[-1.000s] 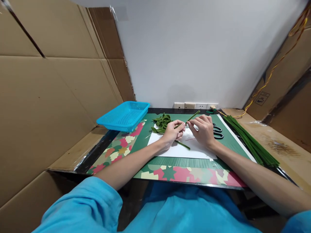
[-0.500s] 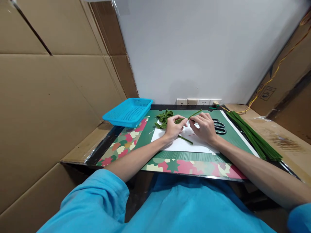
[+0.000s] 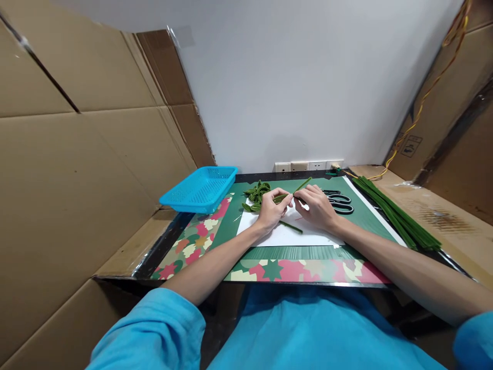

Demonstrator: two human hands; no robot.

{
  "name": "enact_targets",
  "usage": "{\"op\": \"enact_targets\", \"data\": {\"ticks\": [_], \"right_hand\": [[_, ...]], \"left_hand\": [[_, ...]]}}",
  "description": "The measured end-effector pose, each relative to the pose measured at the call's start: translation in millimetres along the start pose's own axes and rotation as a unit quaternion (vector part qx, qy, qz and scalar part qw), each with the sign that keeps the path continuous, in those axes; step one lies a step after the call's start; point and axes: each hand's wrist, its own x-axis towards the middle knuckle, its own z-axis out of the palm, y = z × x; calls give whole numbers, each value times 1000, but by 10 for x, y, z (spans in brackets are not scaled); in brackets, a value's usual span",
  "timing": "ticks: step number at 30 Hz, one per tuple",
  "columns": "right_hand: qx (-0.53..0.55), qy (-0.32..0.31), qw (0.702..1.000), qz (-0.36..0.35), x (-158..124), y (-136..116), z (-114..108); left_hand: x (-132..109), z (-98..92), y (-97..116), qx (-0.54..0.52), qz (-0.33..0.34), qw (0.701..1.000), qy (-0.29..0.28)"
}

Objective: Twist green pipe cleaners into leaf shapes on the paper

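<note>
Between my two hands is a green pipe cleaner [image 3: 305, 183], its one end sticking up past my right fingers. My left hand [image 3: 272, 209] pinches it with thumb and forefinger. My right hand [image 3: 315, 205] has its fingertips closed on it too, almost touching the left ones. Another green length [image 3: 290, 226] pokes out below my left hand over the white paper [image 3: 285, 238]; whether it joins the held piece is hidden. Bent and looped green pipe cleaners [image 3: 257, 191] lie in a pile just beyond my left hand. Black-handled scissors [image 3: 342, 204] rest beside my right hand, partly covered by it.
A blue perforated basket [image 3: 200, 188] stands at the back left. Straight green pipe cleaners [image 3: 396, 213] lie bundled along the right. Cardboard [image 3: 96, 169] walls the left side, and sockets [image 3: 318, 166] line the wall behind. A yellow cable [image 3: 418, 115] hangs at right.
The camera view has tilted and shifted slightly. My fingers have moved a little on the pipe cleaner, both hands still gripping it close together.
</note>
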Motion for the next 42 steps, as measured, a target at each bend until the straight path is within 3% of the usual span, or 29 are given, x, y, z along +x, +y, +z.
{"op": "enact_targets", "data": {"ticks": [14, 23, 30, 34, 42], "right_hand": [[79, -58, 995, -12, 17, 41, -146], [107, -7, 994, -39, 120, -25, -301], [103, 12, 994, -39, 152, 87, -395], [94, 41, 994, -42, 155, 101, -410], [82, 24, 993, -76, 136, 25, -414]], "left_hand": [[38, -133, 79, 26, -27, 996, -77], [-21, -171, 113, 4, -83, 991, -100], [58, -217, 156, -43, -132, 989, -59], [55, -248, 191, -59, -151, 985, -65], [44, -224, 158, -52, -151, 983, -88]]}}
